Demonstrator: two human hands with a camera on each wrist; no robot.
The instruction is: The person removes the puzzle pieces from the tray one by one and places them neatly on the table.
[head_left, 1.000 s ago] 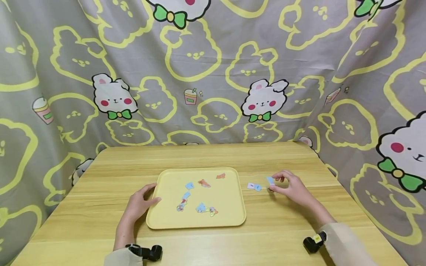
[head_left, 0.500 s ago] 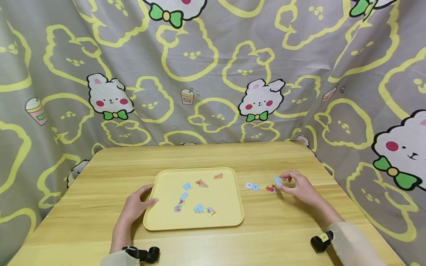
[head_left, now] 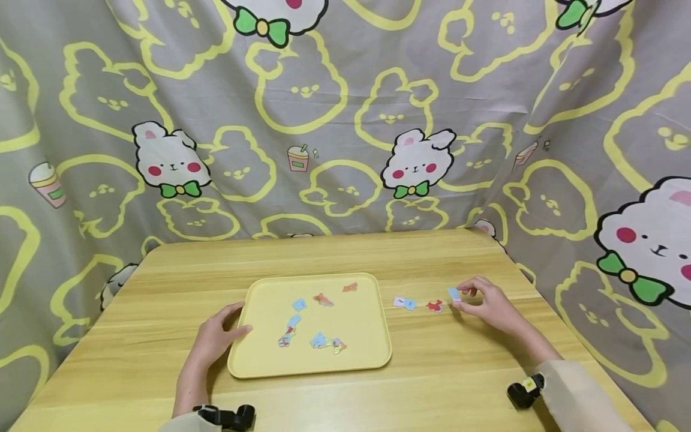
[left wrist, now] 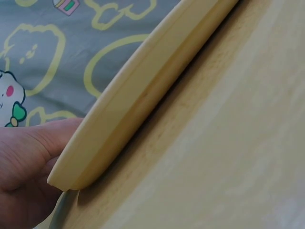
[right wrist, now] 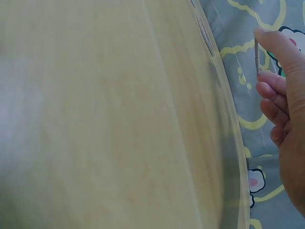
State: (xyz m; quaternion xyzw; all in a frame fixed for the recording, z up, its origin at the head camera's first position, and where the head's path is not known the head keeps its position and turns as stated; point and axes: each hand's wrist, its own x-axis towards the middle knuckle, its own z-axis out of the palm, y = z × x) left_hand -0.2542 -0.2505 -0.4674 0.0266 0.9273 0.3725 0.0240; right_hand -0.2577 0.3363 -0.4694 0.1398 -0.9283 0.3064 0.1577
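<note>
My right hand pinches a small flat blue-and-white puzzle piece between thumb and fingers, holding it upright above the table. In the right wrist view that puzzle piece shows edge-on as a thin strip. A red puzzle piece lies on the wood just left of these fingertips. Left of it, a white piece and a blue piece lie side by side. My left hand grips the left edge of the yellow tray, thumb over the rim.
Several puzzle pieces lie spread on the tray: an orange one, a brown one, a blue one and two clusters nearer the front. The wooden table ends at a patterned curtain behind and at both sides.
My right hand has moved right with the blue-and-white puzzle piece, uncovering the red piece on the table. The left hand stays on the tray; the head view has shifted slightly.
</note>
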